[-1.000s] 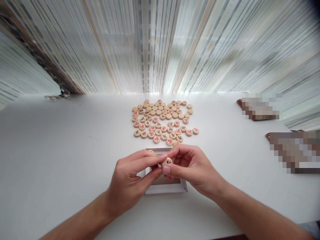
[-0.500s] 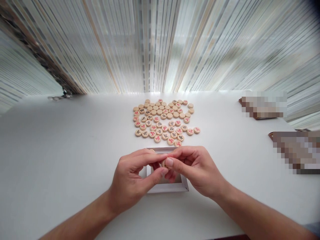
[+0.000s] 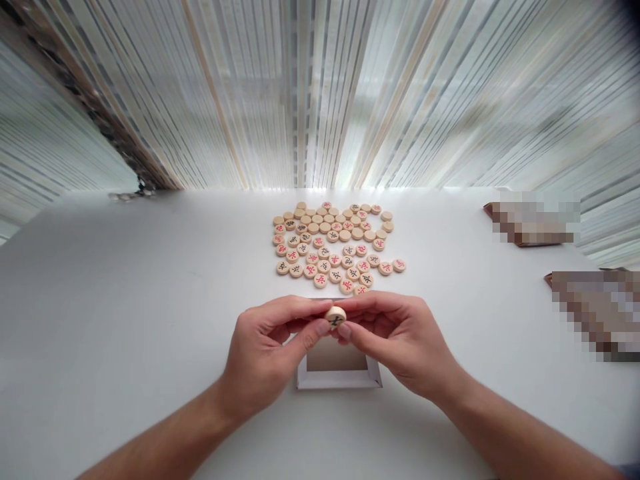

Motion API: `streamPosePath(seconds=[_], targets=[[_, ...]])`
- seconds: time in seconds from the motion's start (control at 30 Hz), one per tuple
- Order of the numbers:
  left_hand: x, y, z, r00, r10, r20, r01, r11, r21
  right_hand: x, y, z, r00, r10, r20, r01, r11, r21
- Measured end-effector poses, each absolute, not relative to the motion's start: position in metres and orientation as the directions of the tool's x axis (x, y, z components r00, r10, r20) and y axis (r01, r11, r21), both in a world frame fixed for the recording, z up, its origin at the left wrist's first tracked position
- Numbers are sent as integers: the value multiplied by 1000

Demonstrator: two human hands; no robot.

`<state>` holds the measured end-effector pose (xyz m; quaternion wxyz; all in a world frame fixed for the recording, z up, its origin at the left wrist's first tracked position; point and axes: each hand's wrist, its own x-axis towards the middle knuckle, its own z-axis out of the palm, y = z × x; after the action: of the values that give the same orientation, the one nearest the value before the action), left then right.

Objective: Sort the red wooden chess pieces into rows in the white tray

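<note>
A round wooden piece (image 3: 335,317) with a dark character on its face is held between the fingertips of both hands. My left hand (image 3: 280,340) pinches it from the left, thumb in front. From the right, my right hand (image 3: 395,333) grips it with thumb and fingers. Below them a shallow white box (image 3: 340,380) lies on the table, its far part hidden by my hands. Beyond the box, several flat round pieces (image 3: 320,219) are spread out, some with red or black characters, others blank side up.
The white table (image 3: 150,300) reaches back to a striped curtain (image 3: 250,100). Two brown objects, partly pixelated, lie at the right, one farther back (image 3: 530,227) and one nearer (image 3: 595,307). A small chain end (image 3: 145,187) rests at the back left.
The held piece has been turned, so its dark character now faces up towards me. The whole view has shifted slightly. Both hands still hold the piece over the box.
</note>
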<state>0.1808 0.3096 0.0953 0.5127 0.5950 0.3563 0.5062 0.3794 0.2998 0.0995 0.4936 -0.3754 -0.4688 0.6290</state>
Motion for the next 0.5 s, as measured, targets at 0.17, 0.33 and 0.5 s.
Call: streamPosePath(seconds=[0.17, 0.33, 0.5], targets=[[179, 309, 92, 217, 924, 316, -20, -319, 948, 381, 299, 97, -141, 972, 191, -138, 171, -976], [180, 310, 93, 190, 924, 332, -42, -330, 943, 380, 299, 96, -108, 969, 223, -109, 212, -971], [181, 310, 95, 170, 953, 252, -93, -239, 967, 379, 298, 98, -142, 987, 78, -229, 44, -972]])
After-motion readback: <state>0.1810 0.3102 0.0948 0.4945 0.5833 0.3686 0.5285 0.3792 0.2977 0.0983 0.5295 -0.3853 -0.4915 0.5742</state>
